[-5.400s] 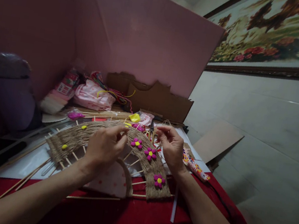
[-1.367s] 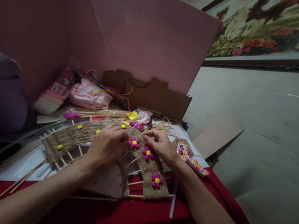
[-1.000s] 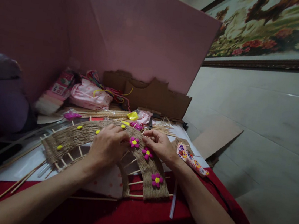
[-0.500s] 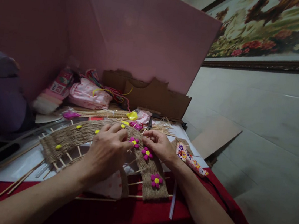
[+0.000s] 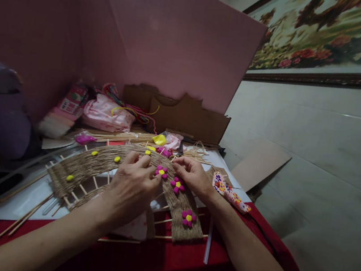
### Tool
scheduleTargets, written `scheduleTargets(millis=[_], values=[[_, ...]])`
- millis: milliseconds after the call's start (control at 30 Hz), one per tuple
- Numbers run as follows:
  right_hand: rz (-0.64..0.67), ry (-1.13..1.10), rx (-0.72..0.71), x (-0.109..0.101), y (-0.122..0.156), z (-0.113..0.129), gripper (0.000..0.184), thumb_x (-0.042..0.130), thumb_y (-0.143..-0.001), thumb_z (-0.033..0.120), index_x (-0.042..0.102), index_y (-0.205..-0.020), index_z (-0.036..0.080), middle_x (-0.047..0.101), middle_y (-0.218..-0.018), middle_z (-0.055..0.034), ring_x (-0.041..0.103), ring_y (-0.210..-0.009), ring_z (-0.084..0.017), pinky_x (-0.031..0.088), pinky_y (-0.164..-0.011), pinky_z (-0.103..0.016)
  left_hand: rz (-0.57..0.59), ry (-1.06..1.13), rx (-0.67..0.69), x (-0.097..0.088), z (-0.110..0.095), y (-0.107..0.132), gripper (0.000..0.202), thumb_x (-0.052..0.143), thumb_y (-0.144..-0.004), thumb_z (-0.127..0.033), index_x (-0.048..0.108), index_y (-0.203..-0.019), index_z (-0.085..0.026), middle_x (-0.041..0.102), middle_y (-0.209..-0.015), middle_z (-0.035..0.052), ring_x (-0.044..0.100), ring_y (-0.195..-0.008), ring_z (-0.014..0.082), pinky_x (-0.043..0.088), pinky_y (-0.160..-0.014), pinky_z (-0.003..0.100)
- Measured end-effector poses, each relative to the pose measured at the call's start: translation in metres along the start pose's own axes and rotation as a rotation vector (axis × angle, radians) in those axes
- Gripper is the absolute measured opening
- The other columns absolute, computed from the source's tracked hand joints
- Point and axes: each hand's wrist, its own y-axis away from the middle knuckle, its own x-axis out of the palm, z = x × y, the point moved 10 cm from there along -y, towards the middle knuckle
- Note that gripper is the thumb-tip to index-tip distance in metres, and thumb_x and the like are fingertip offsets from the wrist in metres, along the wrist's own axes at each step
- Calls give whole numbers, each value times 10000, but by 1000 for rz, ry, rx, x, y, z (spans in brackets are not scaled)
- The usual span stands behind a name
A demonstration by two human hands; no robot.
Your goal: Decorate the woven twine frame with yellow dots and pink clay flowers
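A twine-woven arch on thin wooden sticks lies in front of me. Purple flowers with yellow centres, such as one low on its right leg, decorate the right half. Yellow clay dots sit along the left and top. Over the middle of the arch, my left hand is closed with curled fingers, its thumb beside the upper purple flower. My right hand pinches thumb and forefinger together near a stick end at the arch's outer edge; whatever they hold is too small to make out.
Behind the arch are bundled sticks, yellow clay and purple clay in wrappers, and pink cloth. A flower-patterned glue gun with a dark cord lies to the right. Brown cardboard stands at the back.
My left hand has shifted very slightly, its fingers drawing in a little beside the upper flower. The right hand stays in nearly the same place.
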Motion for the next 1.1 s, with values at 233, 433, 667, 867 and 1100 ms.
scheduleTargets(millis=[233,433,667,867,1100], values=[[-3,7,-14,-1,-1,2,310,555,-790,454,586,-826,148,476,-642,23,383,-522,-78,297,-464,-217,-20,51,-22,-3,4,0,148,534,-806,-229,678,-790,-260,605,-660,40,477,-737,227,321,-713,400],[8,25,-17,0,-1,0,282,558,-798,424,594,-843,149,514,-671,11,413,-532,-79,326,-488,-223,13,19,12,4,-4,1,114,562,-786,-208,657,-833,-248,621,-683,47,472,-765,245,310,-724,417],[-8,29,-25,-1,-1,2,259,571,-785,401,595,-830,147,516,-659,9,398,-520,-76,310,-470,-219,49,4,15,7,-4,1,126,551,-792,-183,642,-867,-228,635,-703,49,486,-795,258,312,-751,434],[-3,19,-20,-1,-1,2,292,585,-765,440,594,-818,153,501,-620,27,400,-495,-74,308,-459,-215,8,7,24,1,-8,1,146,555,-785,-184,643,-896,-220,640,-719,57,499,-799,259,320,-751,432],[1,16,-11,0,-2,-2,240,584,-778,377,589,-849,147,534,-668,10,425,-515,-74,332,-479,-219,55,-25,21,8,-6,1,180,554,-779,-177,639,-923,-243,644,-728,52,507,-797,269,321,-752,448]])
